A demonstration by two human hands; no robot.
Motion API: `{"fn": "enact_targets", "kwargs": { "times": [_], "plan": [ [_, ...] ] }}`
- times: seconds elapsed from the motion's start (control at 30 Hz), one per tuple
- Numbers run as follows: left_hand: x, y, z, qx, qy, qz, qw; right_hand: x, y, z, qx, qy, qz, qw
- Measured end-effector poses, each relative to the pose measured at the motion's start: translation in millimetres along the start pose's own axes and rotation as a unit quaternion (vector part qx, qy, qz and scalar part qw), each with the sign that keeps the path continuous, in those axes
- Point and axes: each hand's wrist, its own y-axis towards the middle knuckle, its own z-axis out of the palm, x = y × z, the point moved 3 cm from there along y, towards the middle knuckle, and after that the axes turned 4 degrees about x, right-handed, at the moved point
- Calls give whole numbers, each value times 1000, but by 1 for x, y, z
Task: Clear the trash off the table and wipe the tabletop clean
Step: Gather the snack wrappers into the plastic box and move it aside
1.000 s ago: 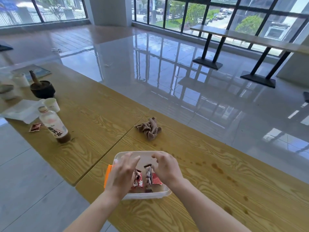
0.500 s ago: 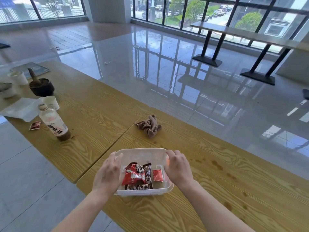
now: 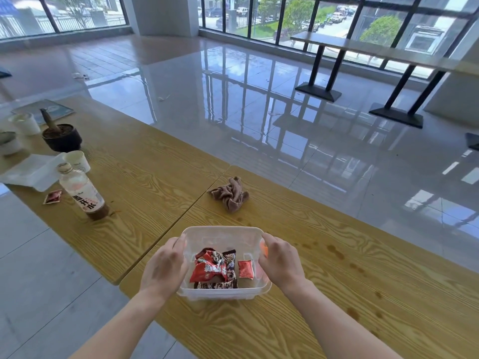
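Since a second ago both hands have left the wrappers and gone out to the tub's (image 3: 223,237) short sides; the wrappers now lie loose inside it. The left hand (image 3: 166,268) cups the left wall, fingers wrapped round the outside and thumb near the rim. The right hand (image 3: 281,264) clasps the right wall beside an orange tab. Both are closed on the tub, which looks to rest on the near table (image 3: 337,294) at its front edge, though I cannot tell whether it is already lifted slightly.

Inside lie a large red wrapper (image 3: 210,268), a dark one beside it and a small red sachet (image 3: 245,268).

Risks, as I judge them: the tub is thin clear plastic, so squeezing its walls could buckle it and tip the light wrappers out. It sits close to the table edge, so a careless pull toward the body could drop it to the floor.

Brown stains (image 3: 334,251) dot the wood to the right. The rag (image 3: 230,194) lies crumpled beyond the tub, well apart. On the far-left table stand a bottle (image 3: 83,193) with dark liquid left in it, a sachet (image 3: 53,196), cups and a bowl. The bottle could spill if knocked while trash is being collected.
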Motion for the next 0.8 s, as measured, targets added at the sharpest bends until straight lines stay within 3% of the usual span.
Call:
{"fn": "enact_targets", "kwargs": {
  "times": [0.5, 0.8],
  "plan": [
    [-68, 23, 3, -10, 5, 67, 998, -56, -27, -47, -40, -19, 68, 997],
    [-133, 57, 9, 7, -16, 184, 983, -101, -59, -83, -93, -14, 153, 984]
  ]
}}
